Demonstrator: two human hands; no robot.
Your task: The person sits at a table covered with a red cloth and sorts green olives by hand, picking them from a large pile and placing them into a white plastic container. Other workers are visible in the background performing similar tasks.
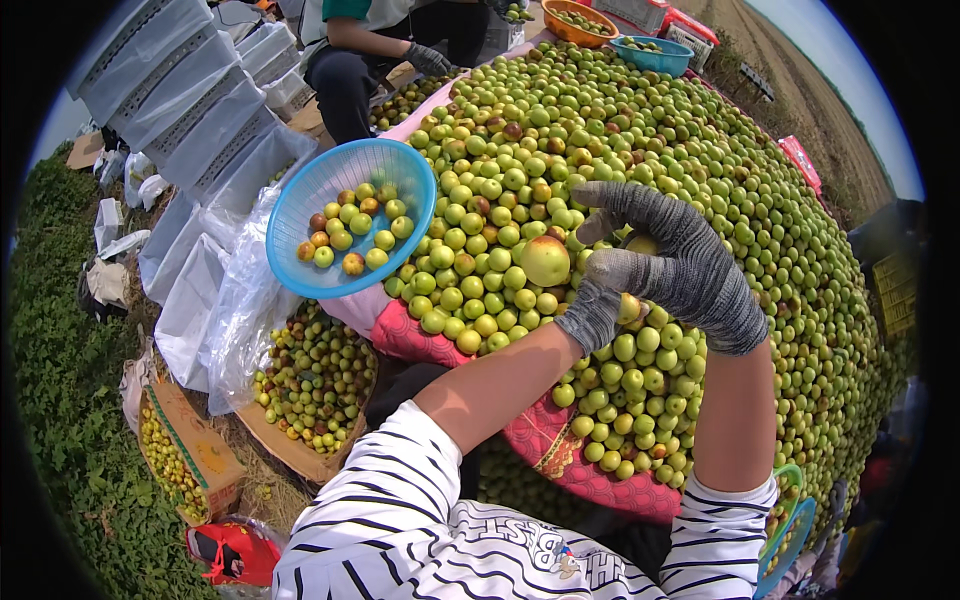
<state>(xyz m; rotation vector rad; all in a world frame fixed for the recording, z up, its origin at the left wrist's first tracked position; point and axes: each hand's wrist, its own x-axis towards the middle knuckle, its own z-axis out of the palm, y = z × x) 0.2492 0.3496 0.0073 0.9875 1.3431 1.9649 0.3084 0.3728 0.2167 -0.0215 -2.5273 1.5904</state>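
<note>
Both my hands wear grey knitted gloves over a large heap of green jujubes (620, 110), some blushed red-brown. My right hand (690, 260) curls its fingers and thumb round a shaded jujube (641, 244). Close below its thumb is my left hand (592, 314), its fingers mostly hidden behind the right one. A reddish-yellow jujube (628, 308) shows at its edge; whether it is held I cannot tell. One jujube (545, 262) left of my hands looks larger than the rest, with no finger visibly touching it. A blue plastic basket (283, 228) with several jujubes stands to the left.
Red patterned cloth (620, 492) edges the heap near me. Left stand cardboard boxes (205, 455) of jujubes and stacked white crates (215, 110). A person's gloved hand (428, 59) is across the heap, near an orange basket (580, 35) and another blue basket (652, 60).
</note>
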